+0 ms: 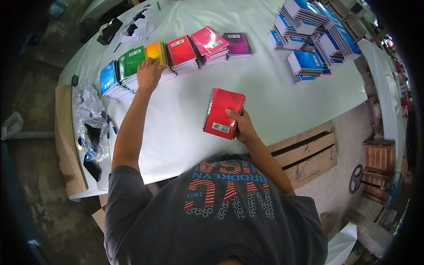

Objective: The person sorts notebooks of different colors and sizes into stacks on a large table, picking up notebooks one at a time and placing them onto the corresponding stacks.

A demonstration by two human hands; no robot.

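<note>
My right hand (pixel 245 126) holds a red spiral notebook (pixel 224 110) above the table, thumb on its cover and fingers beneath. At the row of notebook stacks, my left hand (pixel 149 76) is closed over the near edge of the top yellow notebook (pixel 154 49); its fingertips are partly hidden. Left of it stand a green notebook stack (pixel 131 61) and a blue notebook stack (pixel 108 80). To its right are a red notebook stack (pixel 181 51), a pink notebook stack (pixel 209 40) and a low purple notebook pile (pixel 236 43).
Several piles of blue-covered notebooks (pixel 304 62) stand at the far right of the white-covered table (pixel 185 145). Crumpled clear plastic (pixel 90 110) and a black phone (pixel 92 168) lie along the left edge. A tape dispenser (pixel 109 32) sits far left. A wooden pallet (pixel 309 152) is below the near right edge.
</note>
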